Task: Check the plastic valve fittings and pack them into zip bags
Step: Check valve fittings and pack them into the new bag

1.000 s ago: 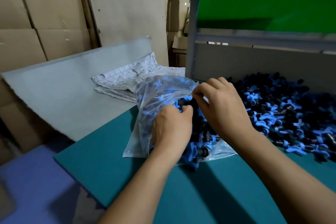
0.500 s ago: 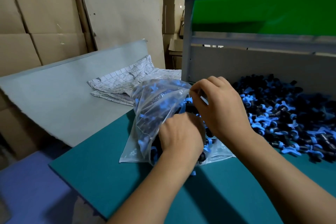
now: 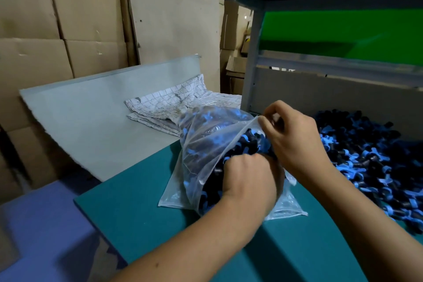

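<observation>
**On the teal mat: one bag, part filled, both hands engaged**

On the teal felt-covered worktop (image 3: 142, 217), item by item, placed from the bag:

1. Clear plastic zip bag (image 3: 201, 151), lying on its side at the middle of the worktop, mouth turned toward you, stuffed with black-and-blue plastic valve fittings (image 3: 246, 142).
2. Your right hand (image 3: 295, 142), at the bag's upper rim: thumb and curled fingers pinch the rim and lift it, holding the mouth wide.
3. Your left hand (image 3: 250, 181), at the lower part of the mouth, fingers curled inward among the fittings. What they clasp is hidden, so you cannot tell from this view whether they grip a fitting or the bag's edge.
4. Loose heap of the same black-and-blue fittings (image 3: 370, 162), right of the bag, touching the worktop under the grey metal shelf frame (image 3: 249, 57).
5. Folded white checked cloth (image 3: 169, 107), behind the bag, resting on a pale grey board (image 3: 91, 119).
6. Brown cardboard cartons (image 3: 57, 18), stacked well behind the bag.
</observation>
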Tool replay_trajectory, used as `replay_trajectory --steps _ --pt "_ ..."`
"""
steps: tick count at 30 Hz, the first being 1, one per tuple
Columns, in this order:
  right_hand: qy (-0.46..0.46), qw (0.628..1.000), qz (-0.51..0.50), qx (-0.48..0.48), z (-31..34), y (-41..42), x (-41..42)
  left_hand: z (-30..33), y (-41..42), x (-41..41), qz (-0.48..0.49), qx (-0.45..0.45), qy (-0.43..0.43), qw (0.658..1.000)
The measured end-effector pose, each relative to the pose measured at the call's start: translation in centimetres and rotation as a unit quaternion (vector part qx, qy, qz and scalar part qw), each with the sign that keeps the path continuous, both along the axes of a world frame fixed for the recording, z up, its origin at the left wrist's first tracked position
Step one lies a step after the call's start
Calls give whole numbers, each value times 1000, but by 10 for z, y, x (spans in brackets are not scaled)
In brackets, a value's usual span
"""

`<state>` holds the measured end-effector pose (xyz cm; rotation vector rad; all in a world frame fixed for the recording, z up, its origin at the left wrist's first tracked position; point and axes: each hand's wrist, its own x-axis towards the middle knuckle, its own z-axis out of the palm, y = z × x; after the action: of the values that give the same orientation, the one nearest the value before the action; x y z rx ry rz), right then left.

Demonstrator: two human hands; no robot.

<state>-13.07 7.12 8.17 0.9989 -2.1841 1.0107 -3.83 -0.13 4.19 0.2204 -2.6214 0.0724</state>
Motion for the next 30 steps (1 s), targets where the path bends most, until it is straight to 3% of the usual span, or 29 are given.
replay_trajectory --steps 3,8,12,17,20,24,27,30 --pt "20 999 36 10 4 2 4 4 5 -2 1 8 9 1000" --pt "76 995 67 24 -2 18 12 24 -32 -26 120 86 20 989" --pt "75 992 93 41 -17 27 22 22 -43 -23 135 75 8 988" --pt "9 999 41 -18 -63 72 20 -6 -44 37 90 40 142 985" --pt "-14 1000 7 -1 -98 103 21 -45 -59 86 24 18 238 971" --pt "-13 999 -18 46 -128 119 27 -84 -100 105 42 139 128 981" --pt "5 995 -35 94 -137 107 44 -97 -115 103 92 270 48 957" --pt "81 982 -22 167 -148 80 61 -102 -124 96 83 360 31 929"
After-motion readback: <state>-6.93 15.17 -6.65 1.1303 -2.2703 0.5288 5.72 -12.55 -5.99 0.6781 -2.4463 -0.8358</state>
